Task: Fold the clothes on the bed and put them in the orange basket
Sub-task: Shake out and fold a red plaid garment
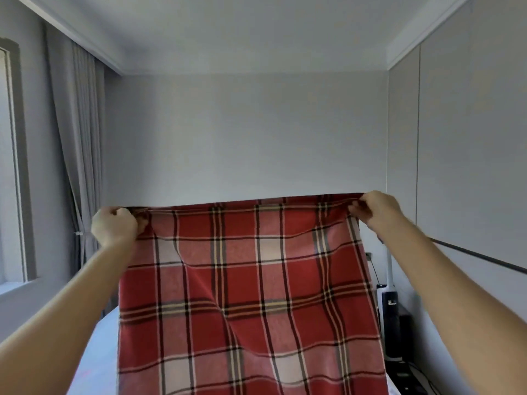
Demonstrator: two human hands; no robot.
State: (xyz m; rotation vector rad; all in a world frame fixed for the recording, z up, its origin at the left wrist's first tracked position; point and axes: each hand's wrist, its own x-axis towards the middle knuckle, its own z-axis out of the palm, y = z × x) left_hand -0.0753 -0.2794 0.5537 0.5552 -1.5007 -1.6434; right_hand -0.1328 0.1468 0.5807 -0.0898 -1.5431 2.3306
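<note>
Grey curtain left; dark appliance, perhaps vacuum, right.

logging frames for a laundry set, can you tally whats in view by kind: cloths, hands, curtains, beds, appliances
red plaid cloth: 1
hands: 2, left hand and right hand, each with a grip on a top corner of the cloth
curtain: 1
bed: 1
upright appliance: 1
total: 6

Grey walls, white ceiling — curtain beside the window.
</note>
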